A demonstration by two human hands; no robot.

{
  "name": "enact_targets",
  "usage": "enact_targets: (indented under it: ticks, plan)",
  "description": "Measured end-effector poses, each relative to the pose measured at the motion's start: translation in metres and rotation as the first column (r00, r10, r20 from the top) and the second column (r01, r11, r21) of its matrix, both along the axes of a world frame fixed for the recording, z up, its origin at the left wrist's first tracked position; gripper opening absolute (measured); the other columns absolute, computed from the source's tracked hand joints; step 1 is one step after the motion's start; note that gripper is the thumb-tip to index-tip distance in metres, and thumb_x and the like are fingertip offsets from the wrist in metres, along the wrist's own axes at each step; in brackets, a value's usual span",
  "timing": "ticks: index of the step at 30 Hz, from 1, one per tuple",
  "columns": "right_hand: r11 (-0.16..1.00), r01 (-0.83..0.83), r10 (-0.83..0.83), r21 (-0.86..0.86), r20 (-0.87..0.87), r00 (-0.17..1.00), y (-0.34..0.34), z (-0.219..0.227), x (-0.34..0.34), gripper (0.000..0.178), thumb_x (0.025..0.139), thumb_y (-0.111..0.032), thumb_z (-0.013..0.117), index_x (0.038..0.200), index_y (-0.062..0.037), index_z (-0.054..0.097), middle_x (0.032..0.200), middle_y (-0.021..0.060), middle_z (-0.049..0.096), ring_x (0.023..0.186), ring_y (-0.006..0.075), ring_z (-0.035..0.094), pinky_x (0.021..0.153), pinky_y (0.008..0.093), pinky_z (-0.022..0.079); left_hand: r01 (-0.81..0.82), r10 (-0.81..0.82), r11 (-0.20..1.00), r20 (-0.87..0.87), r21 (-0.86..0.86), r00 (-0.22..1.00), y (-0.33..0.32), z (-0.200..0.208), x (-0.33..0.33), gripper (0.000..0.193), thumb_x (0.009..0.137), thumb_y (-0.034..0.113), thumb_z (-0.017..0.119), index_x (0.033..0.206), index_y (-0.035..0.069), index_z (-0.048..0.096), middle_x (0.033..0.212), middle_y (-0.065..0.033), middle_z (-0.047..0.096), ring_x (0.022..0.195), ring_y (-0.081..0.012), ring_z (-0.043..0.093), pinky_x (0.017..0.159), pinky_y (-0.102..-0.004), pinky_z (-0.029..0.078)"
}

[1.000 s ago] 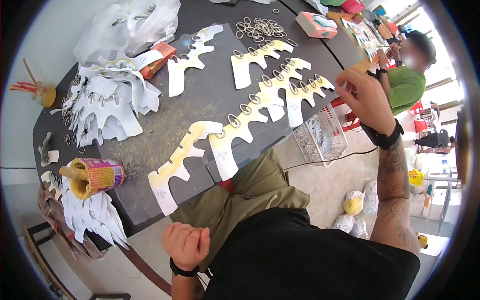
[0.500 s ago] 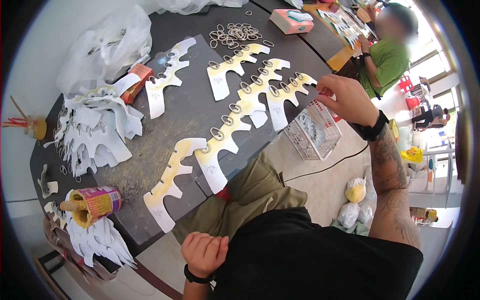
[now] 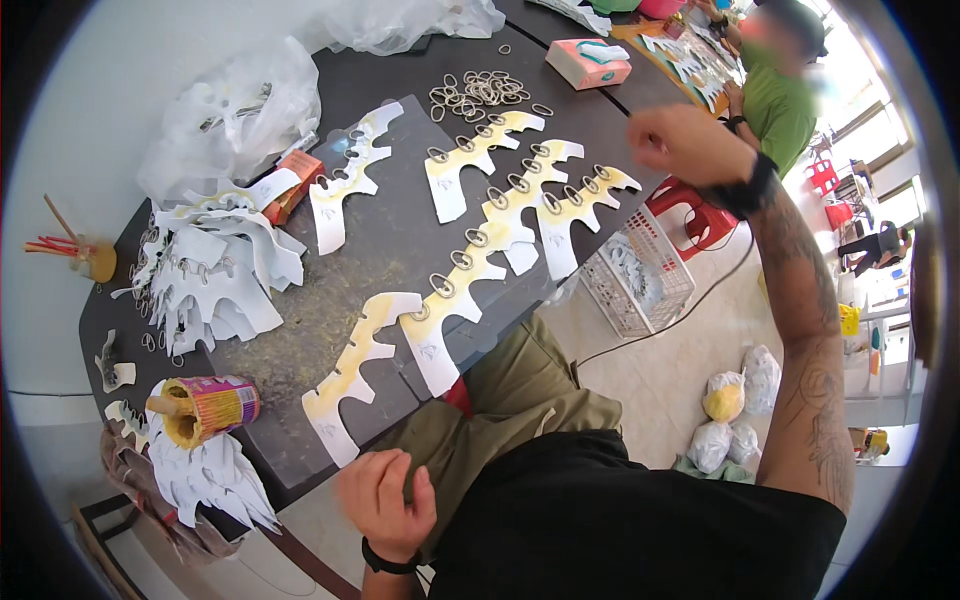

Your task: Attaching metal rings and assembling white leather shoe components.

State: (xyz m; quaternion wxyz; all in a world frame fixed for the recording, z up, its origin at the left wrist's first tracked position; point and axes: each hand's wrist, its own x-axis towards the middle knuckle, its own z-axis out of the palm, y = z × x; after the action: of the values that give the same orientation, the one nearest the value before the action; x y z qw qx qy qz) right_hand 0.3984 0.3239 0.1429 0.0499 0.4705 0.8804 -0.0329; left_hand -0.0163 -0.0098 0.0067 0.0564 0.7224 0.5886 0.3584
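Note:
My left hand is raised over my lap, its fingers loosely bent and the thumb apart, holding nothing I can see. Near it, at the board's edge, lies a white cut-out piece with a yellowish coated strip and no rings. My right hand hovers beyond the table's right side, smeared by motion, so its fingers are unclear. Nearest to it is a notched piece carrying metal rings. Left of that, a longer row of ringed pieces overlaps, and further ringed pieces lie behind.
Loose metal rings lie at the back beside a tissue box. At left are stacked white pieces and a yellow-crusted can with a stick. A white basket stands on the floor. A co-worker in green sits at far right.
My right hand has lifted away from the ringed piece at the table's right edge. My left hand has shifted slightly left and its thumb has spread. The view has shifted slightly.

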Motion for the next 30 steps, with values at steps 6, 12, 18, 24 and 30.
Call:
enact_targets:
  ticks: [6,12,18,24,30]
  plan:
    - [0.998,-0.054,0.056,-0.044,0.049,0.997,0.11,-0.021,-0.048,0.016,0.089,-0.021,0.067,0.094,-0.0055,0.071,0.09,0.0119,0.073,0.088,0.0309,0.071,0.08,0.0452,0.055,0.05,-0.049,0.999,0.055,-0.021,0.997,-0.006,-0.005,0.02,0.029,0.08,0.008,0.077,0.108,0.002,0.069,0.113,-0.0169,0.068,0.097,-0.0369,0.065,0.083,-0.045,0.052]
    - [0.969,-0.223,0.221,0.109,0.032,0.975,0.164,-0.071,-0.11,0.023,0.09,-0.02,0.068,0.109,-0.0088,0.072,0.095,0.0107,0.075,0.102,0.033,0.072,0.088,0.0476,0.056,0.03,-0.026,0.998,0.072,-0.055,0.997,-0.018,-0.007,0.023,0.032,0.08,0.009,0.078,0.11,0.002,0.068,0.115,-0.0183,0.067,0.099,-0.0371,0.065,0.084,-0.045,0.053]
    - [0.947,-0.266,0.241,0.182,0.149,0.959,0.181,-0.088,-0.135,0.021,0.086,-0.01,0.063,0.097,-0.0141,0.08,0.095,0.0101,0.077,0.095,0.0328,0.074,0.081,0.0471,0.058,-0.022,0.031,0.994,0.086,-0.108,0.996,-0.026,-0.01,0.017,0.032,0.082,0.009,0.078,0.111,0.001,0.068,0.118,-0.0195,0.066,0.098,-0.036,0.065,0.083,-0.0439,0.054]
    - [0.961,-0.23,0.188,0.154,0.247,0.951,0.182,-0.088,-0.132,0.007,0.09,-0.013,0.068,0.094,-0.0106,0.074,0.099,0.0083,0.072,0.099,0.0322,0.071,0.084,0.0462,0.055,-0.034,0.045,0.994,0.109,-0.101,0.993,-0.023,-0.011,0.014,0.034,0.082,0.007,0.079,0.113,0.0,0.068,0.12,-0.02,0.065,0.097,-0.0349,0.065,0.083,-0.0429,0.054]
    - [0.949,-0.264,0.217,0.173,0.247,0.944,0.181,-0.09,-0.125,0.007,0.092,-0.015,0.065,0.092,-0.0102,0.07,0.101,0.0085,0.07,0.1,0.0334,0.07,0.085,0.0465,0.055,-0.021,0.031,0.996,0.13,-0.081,0.991,-0.024,-0.009,0.014,0.035,0.081,0.007,0.079,0.113,0.0,0.068,0.121,-0.0197,0.065,0.098,-0.0353,0.065,0.084,-0.0427,0.054]
